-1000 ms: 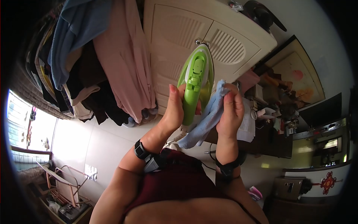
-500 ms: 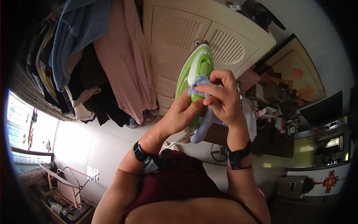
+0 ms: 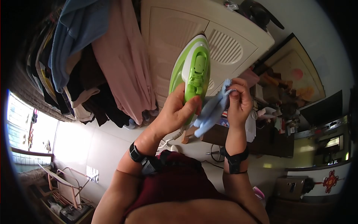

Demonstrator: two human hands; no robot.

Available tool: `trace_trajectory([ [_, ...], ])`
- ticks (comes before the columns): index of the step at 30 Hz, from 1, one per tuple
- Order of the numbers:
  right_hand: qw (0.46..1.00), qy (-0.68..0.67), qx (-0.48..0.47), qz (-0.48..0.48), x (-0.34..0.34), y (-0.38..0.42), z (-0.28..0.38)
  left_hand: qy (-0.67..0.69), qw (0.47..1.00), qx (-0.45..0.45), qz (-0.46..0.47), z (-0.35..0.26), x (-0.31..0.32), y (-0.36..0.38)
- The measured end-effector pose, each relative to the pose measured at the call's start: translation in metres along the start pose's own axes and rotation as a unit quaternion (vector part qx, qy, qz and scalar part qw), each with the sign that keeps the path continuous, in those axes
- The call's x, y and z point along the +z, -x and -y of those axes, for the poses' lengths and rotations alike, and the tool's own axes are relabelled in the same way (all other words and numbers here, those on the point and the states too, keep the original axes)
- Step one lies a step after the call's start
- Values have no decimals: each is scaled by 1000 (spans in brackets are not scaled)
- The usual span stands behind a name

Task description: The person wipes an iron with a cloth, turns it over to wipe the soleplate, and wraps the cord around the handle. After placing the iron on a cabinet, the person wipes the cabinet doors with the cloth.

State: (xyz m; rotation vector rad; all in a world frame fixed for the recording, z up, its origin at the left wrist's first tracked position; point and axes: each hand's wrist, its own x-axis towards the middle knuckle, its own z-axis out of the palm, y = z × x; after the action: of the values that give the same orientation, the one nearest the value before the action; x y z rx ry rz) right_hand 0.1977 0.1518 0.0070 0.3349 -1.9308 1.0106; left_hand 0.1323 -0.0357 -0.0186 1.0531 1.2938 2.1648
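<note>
A green and white clothes iron [image 3: 191, 61] is upheld in front of me, its tip pointing away. My left hand [image 3: 174, 111] is wrapped round its handle from the left, thumb across the near end. To the right, my right hand [image 3: 240, 103] pinches the top of a light blue cloth [image 3: 215, 110]. The cloth hangs crumpled down and to the left, beside the iron's near end. The iron's cord [image 3: 179, 133] drops below my left hand toward the floor. The soleplate is turned out of sight.
A cream cabinet [image 3: 167, 33] stands beyond the iron. On the left hang a pink garment [image 3: 115, 63], a blue one [image 3: 76, 30] and several dark clothes. A dark table [image 3: 268, 140] with clutter is at the right, and a folding chair [image 3: 69, 183] at lower left.
My right hand has moved right, drawing the blue cloth off the iron's handle area. The green controls now show, and the iron has shifted slightly left and away.
</note>
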Motion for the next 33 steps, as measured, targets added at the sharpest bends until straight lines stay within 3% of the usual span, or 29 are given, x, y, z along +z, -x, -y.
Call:
trace_trajectory([
  [2,1000,-19,1,-14,8,-4,18,-3,1000,-18,-1,-1,0,0],
  [4,997,-18,5,80,12,-13,37,-17,999,-38,-5,-3,4,1],
  [6,987,40,-64,144,21,-12,30,-31,998,-50,-12,-6,9,3],
  [9,995,14,-40,93,33,15,21,-68,997,-10,-29,0,12,3],
  [12,999,33,12,38,42,44,23,-108,994,5,-32,6,8,5],
  [16,995,-41,74,52,42,66,21,-134,991,-5,-31,1,5,6],
  [20,991,-34,95,87,23,51,26,-194,980,0,-38,0,10,5],
  [22,979,-114,162,58,23,52,24,-222,974,26,-42,4,12,3],
  [25,916,-276,290,10,28,58,24,-233,972,6,-33,1,16,2],
  [28,968,-177,158,80,29,57,21,-236,971,-23,-27,-2,20,2],
  [33,955,-206,205,62,37,59,19,-184,982,25,-21,1,21,-1],
])
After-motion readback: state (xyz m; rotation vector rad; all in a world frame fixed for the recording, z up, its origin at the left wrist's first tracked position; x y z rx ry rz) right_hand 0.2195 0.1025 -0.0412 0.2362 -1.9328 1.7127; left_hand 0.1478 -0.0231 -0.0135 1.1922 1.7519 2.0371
